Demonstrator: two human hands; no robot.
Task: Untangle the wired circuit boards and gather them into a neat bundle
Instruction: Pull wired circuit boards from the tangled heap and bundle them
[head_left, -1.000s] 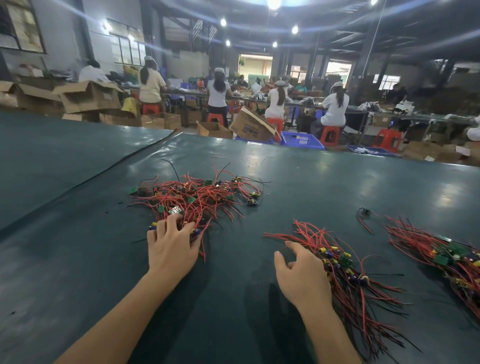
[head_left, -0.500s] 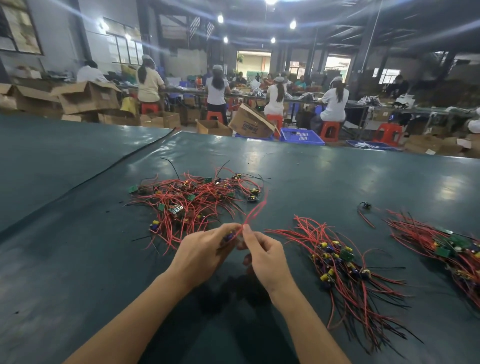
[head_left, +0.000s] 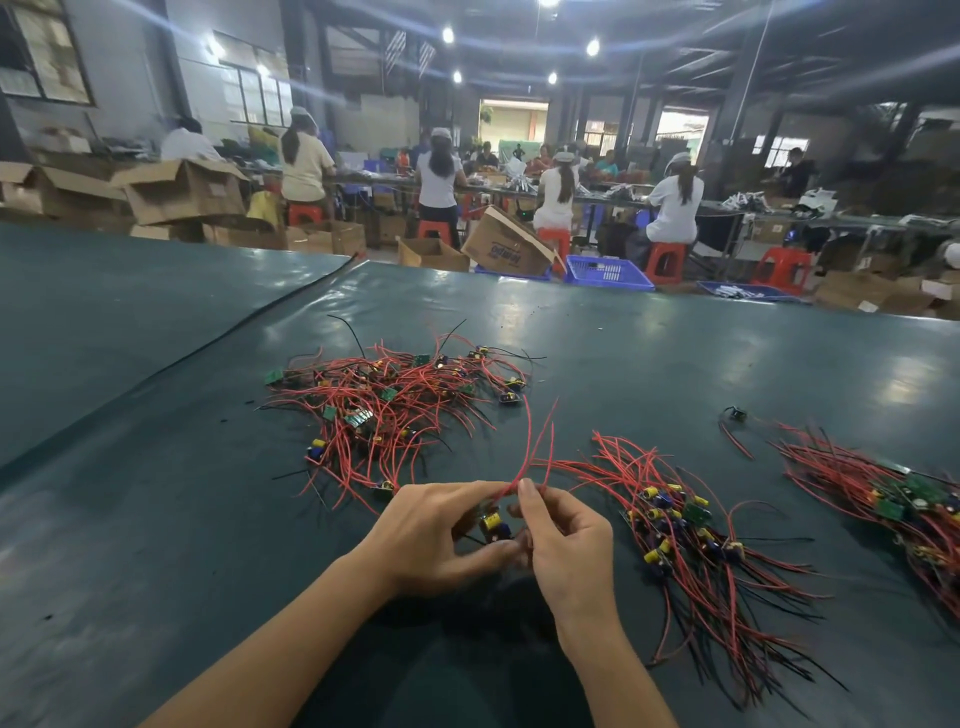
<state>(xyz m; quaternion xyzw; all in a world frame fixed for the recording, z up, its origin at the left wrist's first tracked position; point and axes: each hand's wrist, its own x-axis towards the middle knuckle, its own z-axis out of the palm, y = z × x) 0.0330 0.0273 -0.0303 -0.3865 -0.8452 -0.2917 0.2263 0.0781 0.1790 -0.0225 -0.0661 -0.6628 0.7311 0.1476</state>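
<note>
A wide counter (head_left: 156, 519) covered in glossy dark green sheeting is filling the near view, and a dark seam (head_left: 208, 358) is running across it from the far middle toward the near left. Beyond its far edge, workers are sitting on red plastic stools (head_left: 665, 260) at long benches, with open brown cardboard boxes (head_left: 182, 192) and a blue plastic crate (head_left: 605, 271) standing around them under ceiling lamps. Open sheeting is stretching away to the near left, along the near edge, and between the piles and the far edge. A loose tangle of red-wired green circuit boards (head_left: 395, 405) is spreading just beyond the hands. A combed bundle of the same boards (head_left: 691, 545) is lying to their right, and another such bundle (head_left: 883, 493) is reaching the right edge of the view, with a small black part (head_left: 735, 414) lying between their far ends. The left hand (head_left: 431, 535) is curling around a small circuit board (head_left: 491, 522) carrying a yellow capacitor and gripping it. The right hand (head_left: 566, 545), close against the left, is pinching thin red wires (head_left: 527, 447) at its fingertips, and these are arching up toward the far side.
</note>
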